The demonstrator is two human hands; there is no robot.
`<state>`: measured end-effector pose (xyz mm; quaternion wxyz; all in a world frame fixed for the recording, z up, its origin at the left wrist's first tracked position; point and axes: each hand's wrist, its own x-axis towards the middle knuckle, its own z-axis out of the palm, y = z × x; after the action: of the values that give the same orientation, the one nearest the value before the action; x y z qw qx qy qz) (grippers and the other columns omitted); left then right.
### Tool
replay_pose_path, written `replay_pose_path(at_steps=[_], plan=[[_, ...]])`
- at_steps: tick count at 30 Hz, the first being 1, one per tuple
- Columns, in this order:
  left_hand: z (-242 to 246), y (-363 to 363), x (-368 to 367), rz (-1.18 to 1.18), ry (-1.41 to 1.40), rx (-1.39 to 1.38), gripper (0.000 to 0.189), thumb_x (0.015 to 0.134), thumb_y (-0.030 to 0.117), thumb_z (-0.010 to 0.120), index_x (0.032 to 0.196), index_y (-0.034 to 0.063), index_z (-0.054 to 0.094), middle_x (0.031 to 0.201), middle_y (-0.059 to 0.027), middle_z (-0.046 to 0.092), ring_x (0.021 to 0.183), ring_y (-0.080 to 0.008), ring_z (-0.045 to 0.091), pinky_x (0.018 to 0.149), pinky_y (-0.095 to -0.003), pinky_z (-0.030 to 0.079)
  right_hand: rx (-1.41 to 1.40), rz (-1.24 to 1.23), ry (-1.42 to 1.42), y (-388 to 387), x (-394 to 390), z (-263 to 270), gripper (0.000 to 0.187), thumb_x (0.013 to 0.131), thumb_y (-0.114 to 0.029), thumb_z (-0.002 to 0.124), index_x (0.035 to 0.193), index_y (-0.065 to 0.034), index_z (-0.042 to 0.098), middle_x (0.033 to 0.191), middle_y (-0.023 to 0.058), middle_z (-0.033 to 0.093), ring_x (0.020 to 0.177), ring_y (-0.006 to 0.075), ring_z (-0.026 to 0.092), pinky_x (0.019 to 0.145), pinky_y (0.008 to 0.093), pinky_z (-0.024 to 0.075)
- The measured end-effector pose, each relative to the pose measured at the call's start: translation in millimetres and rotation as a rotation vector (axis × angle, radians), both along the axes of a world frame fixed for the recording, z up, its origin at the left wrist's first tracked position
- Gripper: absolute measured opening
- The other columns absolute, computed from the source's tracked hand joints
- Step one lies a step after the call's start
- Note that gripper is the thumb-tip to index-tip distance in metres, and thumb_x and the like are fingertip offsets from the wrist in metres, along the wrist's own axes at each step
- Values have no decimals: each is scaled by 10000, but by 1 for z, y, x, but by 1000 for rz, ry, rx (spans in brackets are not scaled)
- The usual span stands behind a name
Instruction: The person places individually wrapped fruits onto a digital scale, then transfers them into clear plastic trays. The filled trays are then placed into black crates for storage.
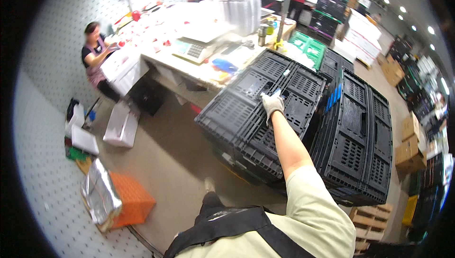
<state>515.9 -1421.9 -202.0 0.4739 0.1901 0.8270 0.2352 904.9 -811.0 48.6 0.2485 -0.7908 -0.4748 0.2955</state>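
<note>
In a pale work glove, my right hand point(273, 103) reaches forward onto the top of a stack of black folded plastic crates point(234, 98). Its fingers are at the handle openings where two crates meet, and the fingertips are partly hidden there. A second stack of black folded crates point(350, 133) stands close by on the right of my arm. My left hand is out of view.
A worktable point(153, 50) holds a scale point(192, 50) and stacked clear trays point(240, 9). A seated person point(95, 53) works beside a white foam box point(122, 68). An orange crate point(129, 199) and an open foam box point(122, 124) stand left; a wooden pallet point(369, 222) lies right.
</note>
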Motion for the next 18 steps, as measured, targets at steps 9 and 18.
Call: replay_pose_path(at_steps=[9,18], plan=[[187,441,-50,-460,50,983,318,872,9,626,1187,-33,607,1083,-124,668,996,-195,645,878,-306,518,209,-286,244,36,14,-14,1065,716,-309,836,1510,3,199,1167,255,641,1040,277,653,894,372,513],[286,536,186,-2044,98,1274,538,786,368,719,1223,71,613,1170,-143,629,1169,-319,554,1084,-445,368,-307,-150,-801,-55,136,158,714,931,-284,531,1508,16,235,1131,228,659,998,292,681,815,446,541]])
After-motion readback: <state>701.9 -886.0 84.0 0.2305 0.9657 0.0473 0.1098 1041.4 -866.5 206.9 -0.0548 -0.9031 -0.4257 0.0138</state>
